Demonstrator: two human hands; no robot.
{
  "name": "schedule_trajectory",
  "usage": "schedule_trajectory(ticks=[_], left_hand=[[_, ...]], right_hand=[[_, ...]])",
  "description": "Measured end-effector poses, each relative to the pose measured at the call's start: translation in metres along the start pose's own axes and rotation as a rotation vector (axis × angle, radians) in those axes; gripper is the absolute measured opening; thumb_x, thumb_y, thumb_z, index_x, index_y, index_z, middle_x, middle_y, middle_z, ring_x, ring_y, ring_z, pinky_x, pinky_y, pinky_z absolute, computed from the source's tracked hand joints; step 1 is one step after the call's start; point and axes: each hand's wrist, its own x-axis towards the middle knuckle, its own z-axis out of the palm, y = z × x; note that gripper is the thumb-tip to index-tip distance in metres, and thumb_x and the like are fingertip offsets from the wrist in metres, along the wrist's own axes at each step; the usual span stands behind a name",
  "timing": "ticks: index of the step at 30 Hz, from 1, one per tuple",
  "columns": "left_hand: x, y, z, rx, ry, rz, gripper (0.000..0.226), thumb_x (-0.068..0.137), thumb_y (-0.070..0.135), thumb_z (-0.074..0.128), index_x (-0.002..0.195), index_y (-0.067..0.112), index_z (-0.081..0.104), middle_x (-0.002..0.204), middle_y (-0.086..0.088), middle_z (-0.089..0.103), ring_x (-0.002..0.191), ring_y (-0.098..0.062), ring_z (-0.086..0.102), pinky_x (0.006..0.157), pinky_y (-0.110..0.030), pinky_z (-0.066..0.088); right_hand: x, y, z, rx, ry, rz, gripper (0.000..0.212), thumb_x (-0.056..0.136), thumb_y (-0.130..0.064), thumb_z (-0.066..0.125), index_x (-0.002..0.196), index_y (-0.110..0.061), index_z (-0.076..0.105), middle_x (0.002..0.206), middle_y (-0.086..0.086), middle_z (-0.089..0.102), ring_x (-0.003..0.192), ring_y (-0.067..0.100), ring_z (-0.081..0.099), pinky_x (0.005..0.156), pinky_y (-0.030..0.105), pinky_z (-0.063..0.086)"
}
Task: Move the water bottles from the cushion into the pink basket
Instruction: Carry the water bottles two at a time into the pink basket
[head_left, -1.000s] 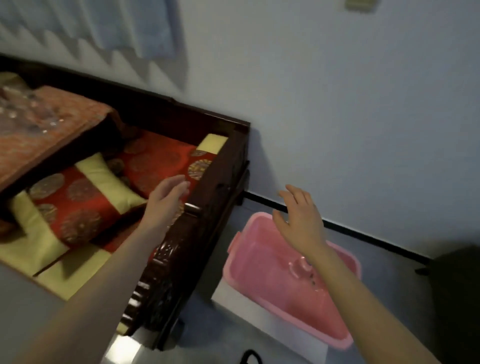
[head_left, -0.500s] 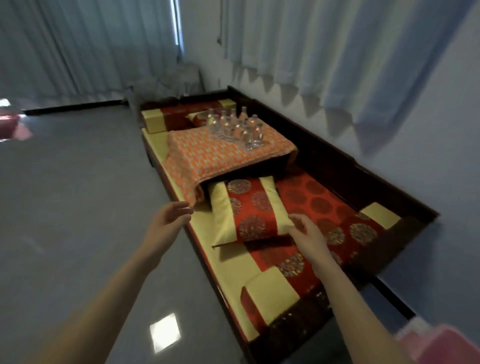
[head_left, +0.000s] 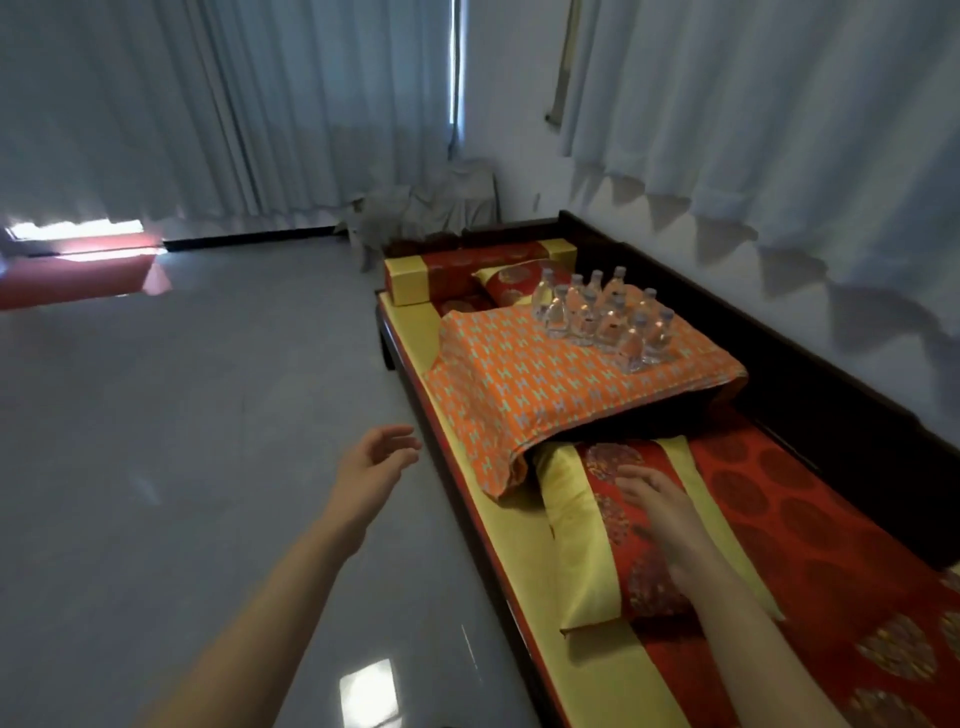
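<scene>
- We take the orange cushion (head_left: 545, 384) as our landmark: it lies on a dark wooden bed (head_left: 810, 374) laid with red and yellow covers.
- The water bottles (head_left: 602, 317) stand upright in a tight cluster on the far right part of the orange cushion's top. They are clear with pale caps and touch or nearly touch one another.
- We see the left hand (head_left: 374, 462) in front of the orange cushion and to its left, over the grey floor (head_left: 182, 415) just off the bed's edge. Its fingers are loosely spread and slightly curved, and it holds nothing.
- We see the right hand (head_left: 660, 499) in front of the orange cushion's near edge, palm down with fingers straight and spread. It is over a red-and-yellow pillow (head_left: 597, 545), whose far end is tucked under that near edge.
- We cannot tell whether the right hand touches the pillow or hangs just above it. It grips nothing.
- Both hands are well short of the bottles, with the orange cushion's near half between them.
- Pale curtains (head_left: 260, 104) hang behind and to the right of the orange cushion.
</scene>
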Motion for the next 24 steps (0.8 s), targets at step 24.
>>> schedule_trajectory(ticks=[24], left_hand=[[0.554, 0.071, -0.081, 0.164, -0.338, 0.028, 0.026, 0.087, 0.014, 0.065, 0.112, 0.021, 0.063, 0.11, 0.003, 0.066, 0.1, -0.01, 0.062, 0.082, -0.026, 0.051]], right_hand=[[0.368, -0.173, 0.294, 0.153, 0.243, 0.182, 0.02, 0.087, -0.025, 0.063, 0.107, -0.025, 0.063, 0.12, 0.0, 0.063, 0.113, 0.017, 0.055, 0.083, 0.037, 0.039]])
